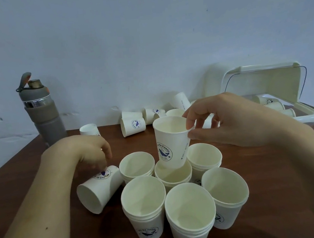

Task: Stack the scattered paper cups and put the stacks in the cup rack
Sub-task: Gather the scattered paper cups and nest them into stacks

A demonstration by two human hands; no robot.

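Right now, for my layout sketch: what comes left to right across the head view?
Grey sleeved water bottle, left hand, white printed paper cup, right hand pinching it, white plastic cup rack.

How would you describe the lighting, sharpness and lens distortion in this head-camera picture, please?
Head view: dim, flat, bluish light with no glare; a soft shadow lies under the left hand on the table; that hand's fingertips are motion-blurred, while the held cup in the right hand reads sharp; wide-angle stretch swells the near stacks; the cup rack looks softer.
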